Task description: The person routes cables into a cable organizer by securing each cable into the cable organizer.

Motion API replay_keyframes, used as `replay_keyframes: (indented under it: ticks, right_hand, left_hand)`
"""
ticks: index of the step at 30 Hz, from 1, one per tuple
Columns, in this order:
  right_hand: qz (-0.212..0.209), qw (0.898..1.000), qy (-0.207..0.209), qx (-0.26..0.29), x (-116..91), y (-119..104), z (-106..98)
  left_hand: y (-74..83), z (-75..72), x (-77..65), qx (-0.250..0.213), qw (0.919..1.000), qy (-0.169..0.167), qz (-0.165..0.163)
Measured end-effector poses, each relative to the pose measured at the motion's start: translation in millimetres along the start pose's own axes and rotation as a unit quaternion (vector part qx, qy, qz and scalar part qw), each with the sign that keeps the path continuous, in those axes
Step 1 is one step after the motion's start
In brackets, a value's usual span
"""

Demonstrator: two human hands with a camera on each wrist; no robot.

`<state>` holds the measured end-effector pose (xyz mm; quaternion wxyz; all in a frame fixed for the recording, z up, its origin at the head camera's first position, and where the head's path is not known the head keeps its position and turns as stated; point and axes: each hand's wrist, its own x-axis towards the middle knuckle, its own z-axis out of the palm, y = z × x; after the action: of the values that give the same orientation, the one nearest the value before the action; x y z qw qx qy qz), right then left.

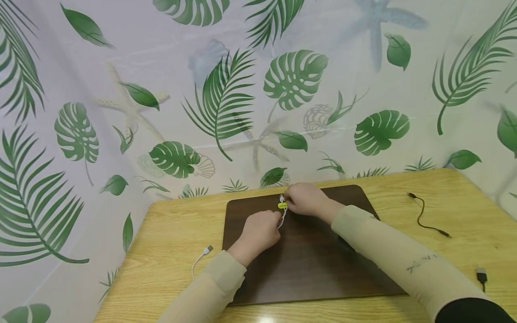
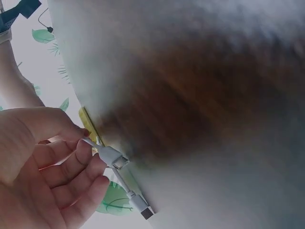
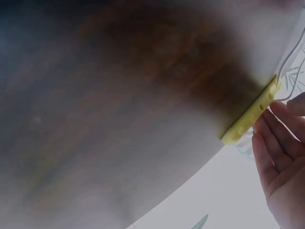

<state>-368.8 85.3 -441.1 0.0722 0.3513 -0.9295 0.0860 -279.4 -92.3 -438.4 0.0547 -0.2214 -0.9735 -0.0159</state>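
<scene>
A yellow cable clip [image 1: 282, 205] with small holes sits near the far edge of a dark brown board [image 1: 315, 264]. A white charging cable [image 1: 284, 215] runs at the clip, and a white connector [image 1: 282, 197] shows just past it. My left hand [image 1: 260, 229] pinches the cable; in the left wrist view two white plugs [image 2: 112, 156] hang beyond its fingertips. My right hand [image 1: 307, 198] is at the clip's right side. In the right wrist view its fingertips [image 3: 279, 109] lie against the clip, with a cable strand between thumb and index finger.
The board lies on a light wooden table [image 1: 181, 224]. A white USB cable [image 1: 199, 258] is to its left. A short black cable [image 1: 423, 211] and a black cable with a USB plug [image 1: 481, 273] lie to its right. Behind hangs a leaf-patterned backdrop [image 1: 347, 85].
</scene>
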Motion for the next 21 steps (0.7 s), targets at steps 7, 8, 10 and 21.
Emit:
replay_keyframes:
  ticks: [7,8,10,21]
  right_hand:
    - [0.022,0.999,-0.027,0.008,1.4,-1.0,-6.5]
    - [0.026,0.999,-0.030,0.008,1.7,-1.2,-7.1]
    - [0.031,0.999,-0.035,0.008,2.1,-1.7,-8.2]
    - [0.051,0.998,-0.042,0.012,4.2,-3.6,-7.7]
  left_hand:
    - [3.4,0.0,0.0,0.004,0.9999,-0.010,0.012]
    - [3.7,-0.2,-0.3,0.007,0.9998,-0.010,0.013]
    - [4.0,-0.6,-0.8,0.011,0.9998,-0.010,0.015]
    - [4.4,2.2,0.8,0.011,0.9995,-0.020,0.023]
